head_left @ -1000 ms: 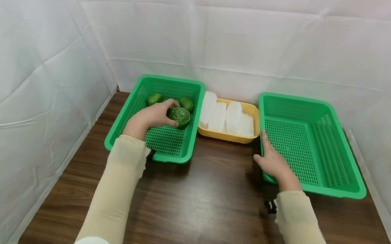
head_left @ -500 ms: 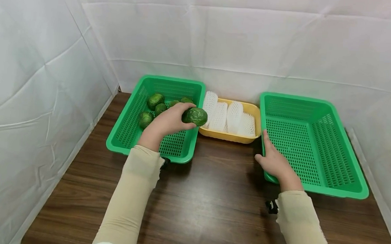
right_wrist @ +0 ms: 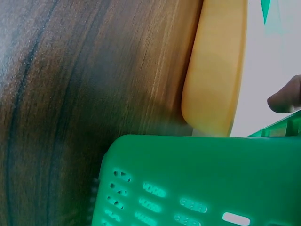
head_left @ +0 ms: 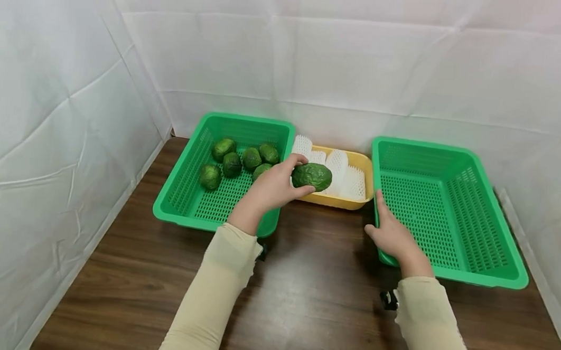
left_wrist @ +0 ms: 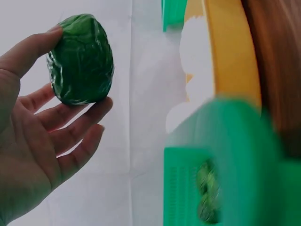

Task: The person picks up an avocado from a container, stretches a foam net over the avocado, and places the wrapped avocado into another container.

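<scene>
My left hand [head_left: 274,188] pinches a dark green, wrinkled avocado [head_left: 311,177] between thumb and fingers. It is held above the front of the yellow tray [head_left: 329,201]. The left wrist view shows the avocado [left_wrist: 83,60] between the thumb and the fingertips. Several more avocados [head_left: 232,164] lie in the left green basket [head_left: 170,216]. My right hand [head_left: 391,235] rests at the left rim of the right green basket [head_left: 494,280], index finger straight along it and thumb spread to the left. Its other fingers are hard to make out.
White foam net sleeves [head_left: 336,170] lie in the yellow tray, between the two green baskets. All stand on a dark wooden table [head_left: 298,297]. White sheeting [head_left: 339,62] hangs behind and at both sides.
My left hand has lifted the avocado out of the left basket and carried it right, to over the yellow tray. The right hand has stayed at the right basket's rim.
</scene>
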The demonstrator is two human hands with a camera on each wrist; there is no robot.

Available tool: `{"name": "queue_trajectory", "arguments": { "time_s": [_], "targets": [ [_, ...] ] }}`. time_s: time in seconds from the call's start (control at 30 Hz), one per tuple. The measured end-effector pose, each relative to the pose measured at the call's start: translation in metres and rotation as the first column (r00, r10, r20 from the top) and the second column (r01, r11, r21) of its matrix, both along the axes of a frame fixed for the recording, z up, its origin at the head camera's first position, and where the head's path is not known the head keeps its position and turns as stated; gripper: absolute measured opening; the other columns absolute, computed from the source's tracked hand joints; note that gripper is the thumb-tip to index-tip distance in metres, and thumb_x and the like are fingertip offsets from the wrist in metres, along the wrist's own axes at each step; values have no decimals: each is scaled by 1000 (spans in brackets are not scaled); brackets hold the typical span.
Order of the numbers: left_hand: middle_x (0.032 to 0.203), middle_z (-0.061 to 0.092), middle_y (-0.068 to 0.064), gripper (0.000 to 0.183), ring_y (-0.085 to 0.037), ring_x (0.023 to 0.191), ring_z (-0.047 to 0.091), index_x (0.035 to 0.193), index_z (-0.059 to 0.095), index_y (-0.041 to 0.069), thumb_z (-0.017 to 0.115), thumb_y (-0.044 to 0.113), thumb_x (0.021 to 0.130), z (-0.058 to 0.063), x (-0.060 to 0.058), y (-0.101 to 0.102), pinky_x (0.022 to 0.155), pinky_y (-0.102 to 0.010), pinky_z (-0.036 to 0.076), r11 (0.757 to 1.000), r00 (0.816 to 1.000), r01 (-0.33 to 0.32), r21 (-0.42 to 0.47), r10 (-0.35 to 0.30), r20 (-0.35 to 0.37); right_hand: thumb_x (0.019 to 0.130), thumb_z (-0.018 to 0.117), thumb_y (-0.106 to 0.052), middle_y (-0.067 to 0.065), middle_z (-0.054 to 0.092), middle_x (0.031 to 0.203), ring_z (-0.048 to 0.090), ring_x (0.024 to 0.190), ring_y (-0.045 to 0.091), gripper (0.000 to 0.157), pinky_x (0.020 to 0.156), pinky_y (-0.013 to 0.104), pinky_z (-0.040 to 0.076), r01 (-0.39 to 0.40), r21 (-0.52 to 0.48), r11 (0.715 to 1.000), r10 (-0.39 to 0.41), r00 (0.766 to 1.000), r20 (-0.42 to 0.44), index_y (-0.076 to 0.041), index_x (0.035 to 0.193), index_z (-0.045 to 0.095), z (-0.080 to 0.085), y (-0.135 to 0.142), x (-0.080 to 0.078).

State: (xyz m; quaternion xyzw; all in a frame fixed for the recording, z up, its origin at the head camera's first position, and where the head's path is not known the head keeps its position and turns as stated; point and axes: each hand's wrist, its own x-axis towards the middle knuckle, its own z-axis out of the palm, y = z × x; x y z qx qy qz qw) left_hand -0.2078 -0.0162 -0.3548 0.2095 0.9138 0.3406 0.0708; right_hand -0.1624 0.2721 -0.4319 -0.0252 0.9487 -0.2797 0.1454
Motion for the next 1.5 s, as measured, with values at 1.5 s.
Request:
{"name": "queue_trajectory", "arguments": {
  "time_s": [1.5],
  "targets": [
    [130, 51, -3, 57, -23, 121, 43, 131, 52, 16, 71, 36, 81, -87, 32, 51, 96, -37, 39, 992, 995, -91, 91, 93, -21, 97, 32, -31, 23, 1, 151, 36, 120, 50, 71, 86, 58, 37, 44, -5, 999, -44, 999, -6, -26, 145, -20, 0, -2, 3]
  ]
}}
